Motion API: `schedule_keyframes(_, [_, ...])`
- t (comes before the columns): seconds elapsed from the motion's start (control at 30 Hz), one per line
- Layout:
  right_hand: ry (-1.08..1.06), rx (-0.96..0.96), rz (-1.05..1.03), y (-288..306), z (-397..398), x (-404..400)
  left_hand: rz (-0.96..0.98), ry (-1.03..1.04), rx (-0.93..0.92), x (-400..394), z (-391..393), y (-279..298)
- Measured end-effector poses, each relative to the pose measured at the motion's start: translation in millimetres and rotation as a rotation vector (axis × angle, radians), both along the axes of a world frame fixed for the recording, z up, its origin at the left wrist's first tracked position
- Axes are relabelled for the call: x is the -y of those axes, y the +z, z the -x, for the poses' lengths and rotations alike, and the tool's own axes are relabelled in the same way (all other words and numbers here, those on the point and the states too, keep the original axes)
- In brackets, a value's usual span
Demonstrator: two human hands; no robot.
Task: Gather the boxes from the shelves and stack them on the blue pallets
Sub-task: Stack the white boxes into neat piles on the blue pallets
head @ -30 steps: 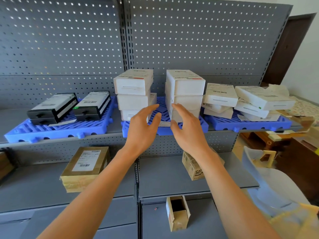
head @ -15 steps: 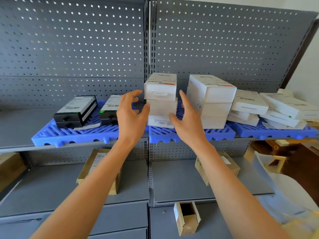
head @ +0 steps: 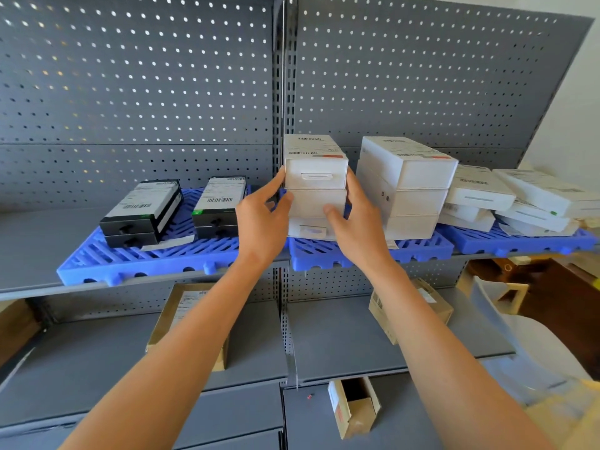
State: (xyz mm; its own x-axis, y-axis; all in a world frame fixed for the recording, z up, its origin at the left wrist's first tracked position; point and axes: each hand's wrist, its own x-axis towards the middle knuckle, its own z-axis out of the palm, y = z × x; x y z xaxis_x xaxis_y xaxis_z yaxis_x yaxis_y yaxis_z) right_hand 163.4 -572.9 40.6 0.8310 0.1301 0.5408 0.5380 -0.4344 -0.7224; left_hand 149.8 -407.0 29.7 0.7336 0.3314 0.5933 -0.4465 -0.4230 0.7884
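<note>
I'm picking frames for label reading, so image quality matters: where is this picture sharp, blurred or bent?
Head view: sharp mid-frame, the barcode on the top box of the white stack between the left hand and right hand shows but its print is too small to read; the lower right corner is smeared; wide-angle bend tilts the pegboard at the right edge; light dapples its holes.

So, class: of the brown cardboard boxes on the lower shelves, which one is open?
The small box on the lowest shelf, between the person's forearms: its end flap hangs open and shows a dark, hollow inside. The two labelled boxes one shelf up are closed.
</note>
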Motion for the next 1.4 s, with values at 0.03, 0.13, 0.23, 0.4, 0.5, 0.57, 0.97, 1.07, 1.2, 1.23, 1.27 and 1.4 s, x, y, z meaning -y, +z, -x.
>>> schedule_keyframes(0.03, [0.001, -0.009, -0.007, -0.3, 0.4, -0.1, -0.003, -0.004, 0.003, -0.1, 0.2, 0.5])
schedule_keyframes(0.13, [0.005, -0.04, -0.024, -2.2, 1.1, -1.7, 0.004, -0.036, 0.009, -0.2, 3.8, 2.3])
schedule_keyframes(0.23, [0.017, -0.087, -0.048, -4.2, 3.5, -3.7, 0.015, -0.102, -0.003, -1.0, 6.5, 0.7])
schedule_keyframes(0.4, [0.021, -0.16, -0.089, -7.1, 6.2, -3.9, 0.078, -0.228, -0.047, -1.7, -0.5, -5.4])
schedule_keyframes(0.5, [0.029, -0.164, -0.1, -5.2, 8.8, -4.7, 0.081, -0.228, -0.07, -5.5, -5.1, -4.3])
schedule_keyframes(0.57, [0.028, -0.161, -0.105, -3.6, 9.3, -5.6, 0.071, -0.249, -0.071, -6.5, -6.0, -1.4])
schedule_keyframes(0.97, [0.006, -0.178, -0.115, -9.8, 8.7, -11.3, 0.141, -0.333, -0.141, -3.6, -10.9, 8.1])
schedule_keyframes(1.07, [0.004, -0.17, -0.117, -10.4, 9.2, -12.5, 0.157, -0.336, -0.148, -4.0, -11.9, 8.8])
schedule_keyframes(1.2, [0.002, -0.172, -0.128, -11.7, 9.0, -12.9, 0.161, -0.33, -0.153, -0.9, -9.6, 10.8])
schedule_keyframes(1.23, [0.003, -0.18, -0.133, -12.8, 7.9, -12.8, 0.162, -0.334, -0.155, 0.0, -8.2, 9.9])
schedule_keyframes(1.27, [0.007, -0.191, -0.137, -13.9, 6.8, -12.6, 0.159, -0.34, -0.157, 0.6, -7.2, 7.8])
schedule_keyframes(1.4, [0.028, -0.215, -0.173, -17.7, 6.8, -11.8, 0.146, -0.346, -0.161, 4.0, -3.5, 2.4])
